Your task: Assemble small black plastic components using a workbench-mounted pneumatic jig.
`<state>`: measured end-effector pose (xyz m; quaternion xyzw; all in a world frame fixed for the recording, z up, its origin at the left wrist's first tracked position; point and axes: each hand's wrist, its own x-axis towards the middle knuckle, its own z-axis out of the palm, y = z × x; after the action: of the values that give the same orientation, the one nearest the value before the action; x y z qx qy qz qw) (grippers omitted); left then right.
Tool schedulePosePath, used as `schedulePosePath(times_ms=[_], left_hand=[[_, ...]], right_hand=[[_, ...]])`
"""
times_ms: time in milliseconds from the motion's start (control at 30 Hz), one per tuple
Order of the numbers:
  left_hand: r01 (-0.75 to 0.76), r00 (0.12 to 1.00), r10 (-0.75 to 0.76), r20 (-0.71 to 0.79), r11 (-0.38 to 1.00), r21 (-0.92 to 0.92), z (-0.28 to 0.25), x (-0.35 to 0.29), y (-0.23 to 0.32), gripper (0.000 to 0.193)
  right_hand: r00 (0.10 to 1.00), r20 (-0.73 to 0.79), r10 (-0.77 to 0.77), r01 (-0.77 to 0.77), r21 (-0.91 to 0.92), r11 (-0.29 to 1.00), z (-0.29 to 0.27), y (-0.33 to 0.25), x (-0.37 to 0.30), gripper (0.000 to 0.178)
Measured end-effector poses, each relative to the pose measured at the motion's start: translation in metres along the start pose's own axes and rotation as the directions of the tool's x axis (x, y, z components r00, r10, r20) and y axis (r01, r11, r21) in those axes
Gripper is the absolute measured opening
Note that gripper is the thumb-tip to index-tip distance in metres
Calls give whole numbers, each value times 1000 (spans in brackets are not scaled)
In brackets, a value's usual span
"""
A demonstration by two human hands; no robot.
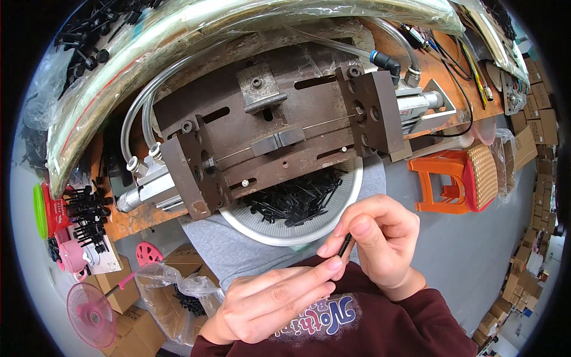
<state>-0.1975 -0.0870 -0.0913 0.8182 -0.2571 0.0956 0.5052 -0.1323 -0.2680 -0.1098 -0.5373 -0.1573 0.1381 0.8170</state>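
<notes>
Near the wooden bench (140, 221), a white basket (279, 240) holds black parts (297, 202); both hands (267, 303) (385, 247) pinch a black rod (345, 244).

Left hand (270, 301) outstretched, angled inward, right hand (385, 241) curled, pinching

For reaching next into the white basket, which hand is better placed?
Probably the right hand: it appears closer to the white basket, while the left hand sits lower in the picture. Both hands touch one slim black rod.
</notes>
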Motion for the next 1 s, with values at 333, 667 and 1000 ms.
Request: schedulePosePath(times_ms=[333,667,1000], left_hand=[[6,997,1,-74,995,99,0,-9,-3,25],[57,920,1,-392,989,136,-53,-54,16,26],[197,709,3,-705,959,202,-90,-110,37,35]], right_hand=[[963,-47,265,-261,71,963,3,-9,6,11],[926,101,-363,375,-136,917,88,-47,71,16],[376,287,-881,921,-11,390,340,-111,243,24]])
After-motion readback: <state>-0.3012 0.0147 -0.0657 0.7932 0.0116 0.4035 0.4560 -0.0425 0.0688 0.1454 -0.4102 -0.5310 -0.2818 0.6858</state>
